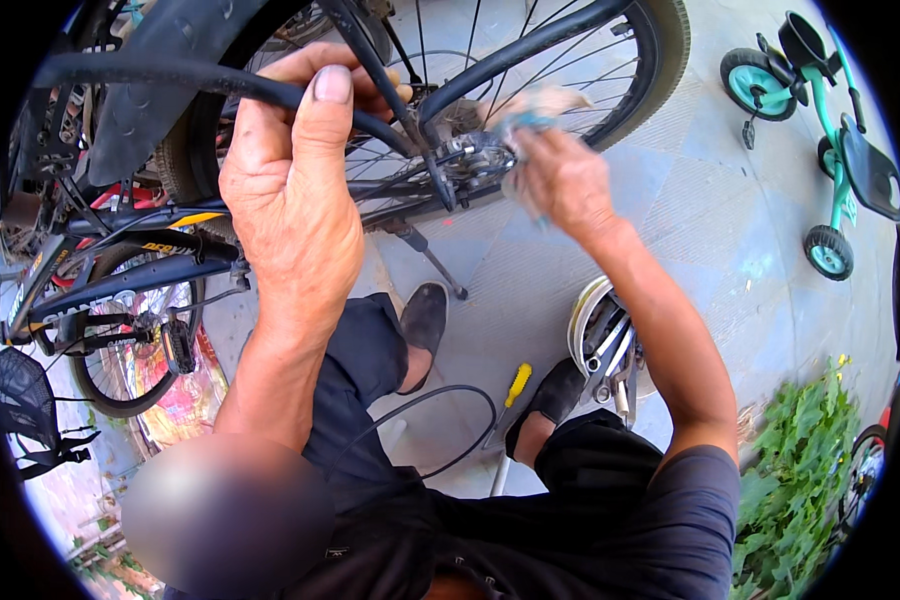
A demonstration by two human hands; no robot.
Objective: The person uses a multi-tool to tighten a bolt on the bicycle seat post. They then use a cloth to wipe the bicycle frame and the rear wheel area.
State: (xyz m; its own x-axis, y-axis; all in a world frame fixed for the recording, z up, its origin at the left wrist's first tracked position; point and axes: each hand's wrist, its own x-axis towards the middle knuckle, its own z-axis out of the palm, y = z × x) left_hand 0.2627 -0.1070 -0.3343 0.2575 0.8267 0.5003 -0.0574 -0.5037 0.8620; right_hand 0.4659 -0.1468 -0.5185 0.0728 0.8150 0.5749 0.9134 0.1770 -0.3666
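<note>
A bicycle wheel (670,60) and black frame fill the top of the head view. My left hand (295,190) is closed around a black frame tube (160,72), thumb on the near side and fingers partly hidden behind it. My right hand (570,185), slightly blurred, grips a pale bluish rag (530,120) beside the gear mechanism (475,155) at the wheel's hub. Whether the rag touches the metal parts I cannot tell. Below the wheel, a kickstand (435,262) reaches down to the paved ground.
Several wrenches fill a round white bucket (577,325) by my right foot. Between my feet lies a yellow-handled screwdriver (519,380) near a black cable (485,395). Another bicycle (120,290) stands left, a turquoise tricycle (820,110) at upper right, and leafy plants (795,470) at lower right.
</note>
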